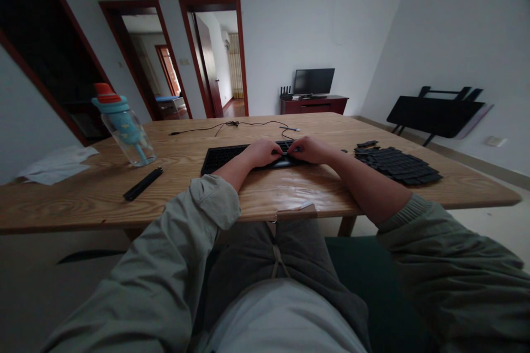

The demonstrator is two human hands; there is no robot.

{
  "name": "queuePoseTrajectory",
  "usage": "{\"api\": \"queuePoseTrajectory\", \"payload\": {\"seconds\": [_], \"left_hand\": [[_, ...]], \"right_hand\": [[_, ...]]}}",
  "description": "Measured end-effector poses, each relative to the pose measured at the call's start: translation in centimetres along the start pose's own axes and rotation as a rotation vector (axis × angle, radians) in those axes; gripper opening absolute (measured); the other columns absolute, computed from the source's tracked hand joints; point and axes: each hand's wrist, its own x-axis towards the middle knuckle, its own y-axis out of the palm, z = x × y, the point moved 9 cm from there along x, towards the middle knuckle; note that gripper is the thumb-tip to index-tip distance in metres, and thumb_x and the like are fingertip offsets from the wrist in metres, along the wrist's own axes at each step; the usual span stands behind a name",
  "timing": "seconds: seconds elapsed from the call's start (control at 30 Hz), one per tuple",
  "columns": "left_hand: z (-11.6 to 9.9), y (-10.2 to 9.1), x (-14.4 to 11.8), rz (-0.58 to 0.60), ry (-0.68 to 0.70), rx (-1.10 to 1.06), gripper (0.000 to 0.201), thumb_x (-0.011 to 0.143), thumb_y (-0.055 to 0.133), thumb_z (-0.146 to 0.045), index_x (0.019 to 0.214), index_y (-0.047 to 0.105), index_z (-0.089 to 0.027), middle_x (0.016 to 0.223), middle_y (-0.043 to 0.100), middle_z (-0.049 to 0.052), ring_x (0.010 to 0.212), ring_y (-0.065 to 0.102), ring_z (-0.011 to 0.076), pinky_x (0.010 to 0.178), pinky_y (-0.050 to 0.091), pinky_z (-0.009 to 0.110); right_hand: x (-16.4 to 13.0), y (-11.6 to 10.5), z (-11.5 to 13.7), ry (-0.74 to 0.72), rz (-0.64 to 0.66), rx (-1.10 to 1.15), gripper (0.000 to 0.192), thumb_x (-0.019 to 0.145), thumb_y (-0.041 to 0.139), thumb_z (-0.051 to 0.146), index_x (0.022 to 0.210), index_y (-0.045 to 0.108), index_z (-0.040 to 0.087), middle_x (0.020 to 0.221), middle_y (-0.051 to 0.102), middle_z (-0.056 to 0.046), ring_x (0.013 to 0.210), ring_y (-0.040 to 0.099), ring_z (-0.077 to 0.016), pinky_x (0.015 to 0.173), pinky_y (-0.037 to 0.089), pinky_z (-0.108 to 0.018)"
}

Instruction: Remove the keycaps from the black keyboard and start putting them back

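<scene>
A black keyboard (223, 158) lies on the wooden table in front of me, with part of it hidden under my hands. My left hand (263, 153) rests over its middle, fingers curled and thumb and fingertips drawn together. Close beside it, my right hand (309, 150) bends down onto the keys in a pinch. Whatever lies between the fingertips of either hand is too small and dark to make out. To the right, many loose black keycaps (399, 165) are laid out in rows, with a few strays at their far edge.
A thin black cable (248, 123) runs across the table behind the keyboard. On the left stand a clear bottle (128, 129) with a red and blue lid, a black bar-shaped object (143, 184) and crumpled white tissue (58, 165). The table's front edge (256, 216) is close to my lap.
</scene>
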Motion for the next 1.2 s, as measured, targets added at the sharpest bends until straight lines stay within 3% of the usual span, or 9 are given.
{"api": "queuePoseTrajectory", "payload": {"seconds": [0.23, 0.5, 0.63, 0.87, 1.2], "left_hand": [[-1.4, -0.2, -0.2, 0.056, 0.063, 0.121, 0.032, 0.090, 0.053, -0.024, 0.108, 0.079, -0.023, 0.104, 0.078, 0.008, 0.094, 0.070, 0.0228, 0.081, 0.049, 0.030], [-2.0, 0.4, 0.0, 0.100, -0.052, 0.207, 0.031, 0.091, 0.050, -0.026, 0.101, 0.079, -0.022, 0.103, 0.078, 0.010, 0.093, 0.071, 0.0246, 0.082, 0.050, 0.032], [-1.5, 0.2, -0.9, 0.052, -0.034, 0.142, 0.034, 0.092, 0.049, -0.024, 0.109, 0.078, -0.025, 0.110, 0.077, 0.007, 0.098, 0.070, 0.0221, 0.086, 0.051, 0.030], [1.3, -2.4, -2.5, -0.115, -0.103, 0.061, 0.036, 0.091, 0.054, -0.025, 0.120, 0.074, -0.021, 0.118, 0.075, 0.006, 0.106, 0.068, 0.0221, 0.094, 0.051, 0.031], [-0.1, -0.9, -1.8, -0.076, 0.039, -0.012, 0.036, 0.088, 0.054, -0.022, 0.117, 0.076, -0.021, 0.115, 0.076, 0.006, 0.102, 0.069, 0.0208, 0.093, 0.051, 0.029]], "right_hand": [[0.1, 0.3, 0.0, 0.007, 0.034, -0.029, 0.027, 0.083, 0.063, 0.025, 0.105, 0.080, 0.024, 0.092, 0.078, -0.003, 0.074, 0.064, -0.0152, 0.070, 0.045, -0.024], [-0.5, 0.1, 1.8, 0.044, 0.060, -0.162, 0.031, 0.083, 0.061, 0.024, 0.106, 0.081, 0.026, 0.089, 0.078, -0.003, 0.070, 0.064, -0.0155, 0.066, 0.042, -0.024], [-0.9, -0.1, 2.0, 0.032, 0.039, -0.141, 0.031, 0.083, 0.060, 0.024, 0.105, 0.081, 0.025, 0.092, 0.078, -0.003, 0.073, 0.064, -0.0154, 0.069, 0.043, -0.024], [-1.3, -2.0, 1.0, 0.097, -0.060, -0.036, 0.037, 0.082, 0.058, 0.024, 0.113, 0.077, 0.020, 0.078, 0.074, -0.002, 0.061, 0.055, -0.0129, 0.059, 0.039, -0.024], [-1.3, -0.7, 1.3, 0.042, 0.038, -0.087, 0.031, 0.081, 0.061, 0.021, 0.104, 0.081, 0.023, 0.092, 0.078, -0.004, 0.074, 0.064, -0.0160, 0.073, 0.046, -0.024]]}}
